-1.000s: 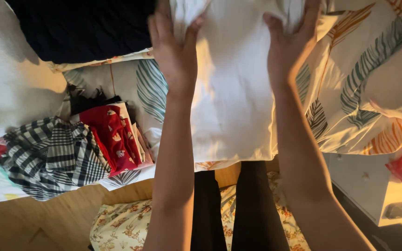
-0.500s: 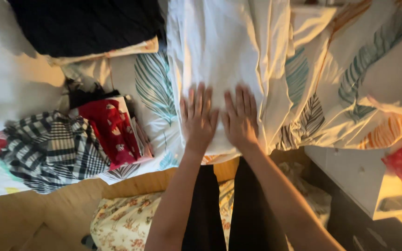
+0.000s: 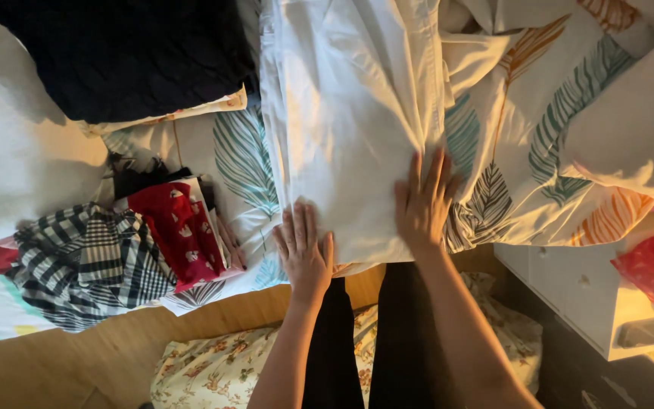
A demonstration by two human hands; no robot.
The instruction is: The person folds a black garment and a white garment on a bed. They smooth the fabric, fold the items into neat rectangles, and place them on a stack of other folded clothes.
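Pressing down on a white shirt (image 3: 350,113) with both hands, palms flat. Our left hand (image 3: 304,254) lies on the near hem, fingers straight and held close together, gripping nothing. Our right hand (image 3: 423,204) rests on the shirt's right edge, fingers spread a little apart, tips on the cloth. The shirt lies lengthwise ahead of our fingertips, on a leaf-print bedsheet (image 3: 539,159). Left of our left fingers sits a red patterned cloth (image 3: 179,227), and beyond it a black-and-white checked garment (image 3: 88,261). Farther off to the left lies a dark navy garment (image 3: 115,53). Right of our right fingers: a white drawer unit (image 3: 577,291).
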